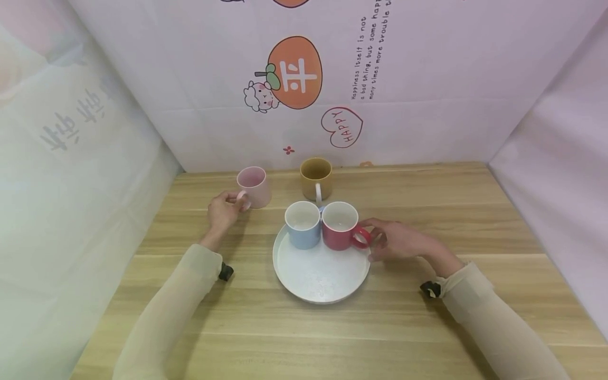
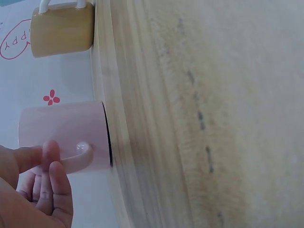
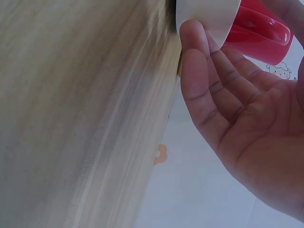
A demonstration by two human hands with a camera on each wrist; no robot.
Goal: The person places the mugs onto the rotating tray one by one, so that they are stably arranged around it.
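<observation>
At the back left of the table, my left hand (image 1: 223, 214) pinches the handle of a pink mug (image 1: 258, 192) between thumb and fingers. The left wrist view shows that mug (image 2: 61, 128) upright, its base at the tabletop. A round white tray (image 1: 318, 277) carries a light blue mug (image 1: 304, 236) and a red mug (image 1: 335, 237) side by side near its far rim. My right hand (image 1: 401, 240) is at the tray's right rim, beside the red mug's handle. Its fingers (image 3: 197, 80) are loosely extended at the white rim; whether they touch it, I cannot tell.
A mustard-yellow mug (image 1: 323, 187) with a white handle stands behind the tray, close to the back wall. The wooden table (image 1: 266, 343) has a printed white cloth (image 1: 214, 132) behind it and pale cloth at both sides.
</observation>
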